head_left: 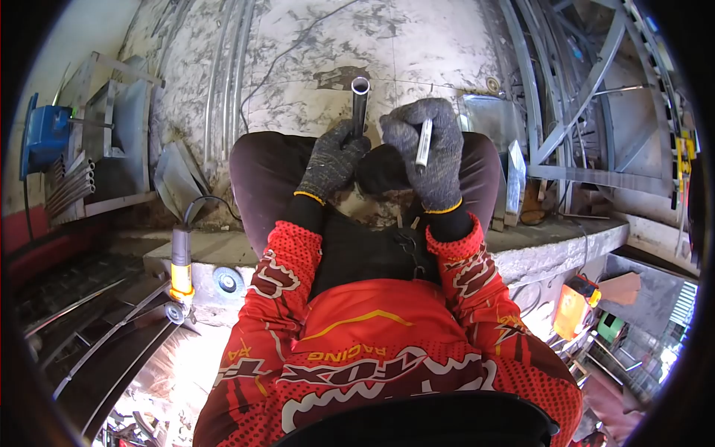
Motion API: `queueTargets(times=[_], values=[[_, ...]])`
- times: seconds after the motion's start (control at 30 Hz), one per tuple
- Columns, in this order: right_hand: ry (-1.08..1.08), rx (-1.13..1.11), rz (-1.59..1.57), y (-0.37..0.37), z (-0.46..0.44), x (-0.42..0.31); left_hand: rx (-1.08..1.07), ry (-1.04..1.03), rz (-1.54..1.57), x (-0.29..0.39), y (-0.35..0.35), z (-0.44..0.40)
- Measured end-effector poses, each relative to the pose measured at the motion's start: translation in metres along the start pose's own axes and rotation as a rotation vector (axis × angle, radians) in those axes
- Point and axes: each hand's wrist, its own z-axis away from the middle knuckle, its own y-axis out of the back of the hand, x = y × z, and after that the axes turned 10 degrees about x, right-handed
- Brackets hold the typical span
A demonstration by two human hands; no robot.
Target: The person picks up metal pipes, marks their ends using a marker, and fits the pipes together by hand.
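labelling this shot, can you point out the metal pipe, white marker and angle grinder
Metal pipe (359,110), head view: dark side below the open end.
White marker (424,141), head view: middle of the barrel.
Angle grinder (181,276), head view: yellow part of the body.

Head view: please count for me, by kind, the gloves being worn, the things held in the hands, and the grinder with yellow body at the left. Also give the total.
Worn gloves: 2
Held tube: 1
Held pen-like stick: 1
Grinder: 1
Total: 5
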Motion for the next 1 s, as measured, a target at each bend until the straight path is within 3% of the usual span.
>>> queueTargets(times=[0.07,0.13,0.17,0.27,0.3,0.4,0.43,0.5,0.57,0.67,0.77,0.87,0.97,1.0], values=[[0.141,-0.093,0.035,0.001,0.003,-0.014,0.010,-0.027,-0.017,0.000,0.000,0.001],[0.373,-0.149,0.333,0.001,0.006,-0.023,0.019,-0.054,-0.037,-0.003,-0.001,0.000],[0.204,-0.110,0.120,-0.006,0.012,-0.027,0.015,-0.051,-0.002,-0.006,-0.002,-0.001],[0.112,-0.133,0.104,-0.010,0.007,-0.040,-0.033,-0.127,-0.060,-0.024,0.001,-0.008],[0.404,-0.167,0.249,-0.012,0.003,-0.042,-0.077,-0.208,-0.151,-0.031,0.002,-0.009],[0.768,-0.235,0.381,-0.014,0.002,-0.038,-0.060,-0.172,-0.084,-0.037,0.000,-0.010],[0.707,-0.207,0.385,-0.016,0.005,-0.042,-0.081,-0.039,0.031,-0.037,-0.001,-0.010],[0.645,-0.180,0.388,-0.023,0.007,-0.043,-0.069,-0.083,-0.022,-0.037,-0.002,-0.010],[0.445,-0.061,0.284,-0.029,0.011,-0.040,-0.059,-0.126,-0.075,-0.037,-0.002,-0.009],[0.431,-0.065,0.294,-0.031,0.013,-0.039,-0.067,-0.085,-0.123,-0.053,-0.004,-0.013],[0.369,-0.115,0.364,-0.030,0.019,-0.039,-0.085,0.002,0.173,-0.058,-0.005,-0.015],[0.331,-0.104,0.351,-0.033,0.019,-0.042,-0.075,0.041,0.252,-0.054,-0.005,-0.011],[0.338,-0.054,0.395,-0.037,0.019,-0.046,-0.108,0.052,0.267,-0.058,-0.005,-0.013],[0.337,-0.055,0.396,-0.039,0.020,-0.045,-0.106,-0.063,0.091,-0.060,-0.006,-0.013]])
